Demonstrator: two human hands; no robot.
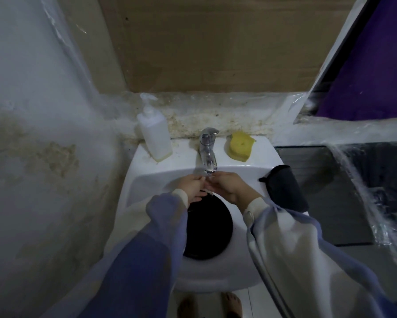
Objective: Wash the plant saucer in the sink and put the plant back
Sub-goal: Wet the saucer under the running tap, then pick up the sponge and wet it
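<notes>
A round black plant saucer (210, 228) lies in the basin of the white sink (239, 177), partly covered by my left sleeve. Both hands are under the chrome tap (207, 150), above the saucer's far edge. My left hand (191, 187) and my right hand (229, 188) meet at the fingertips beneath the spout, fingers relaxed, holding nothing. Water seems to run over them. The plant is not in view.
A white pump bottle (155, 131) stands on the sink's back left ledge, a yellow sponge (240, 145) on the back right. A dark cloth (284, 189) hangs over the sink's right rim. A grey counter (330, 191) lies to the right, a stained wall to the left.
</notes>
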